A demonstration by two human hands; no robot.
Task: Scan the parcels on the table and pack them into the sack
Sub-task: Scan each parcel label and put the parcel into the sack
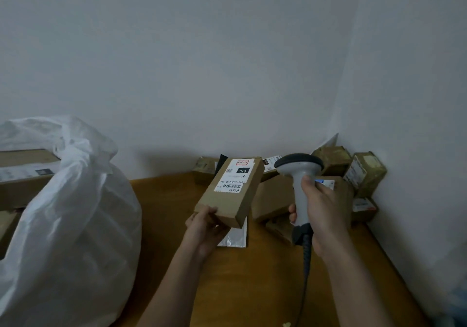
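Here, left hand (pixel 206 225) grips parcel (pixel 231 190) by near end, long axis pointing away, label up; right hand (pixel 319 211) clasps scanner (pixel 299 175) just right, head beside label.

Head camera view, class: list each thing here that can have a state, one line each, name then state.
Left hand: gripping the small box by its near end.
Small box: lifted off the table, label facing up.
Right hand: wrapped round the scanner.
Scanner: held upright beside the box.
Sack: bulging, mouth open.
Table: boxes piled at the far corner.
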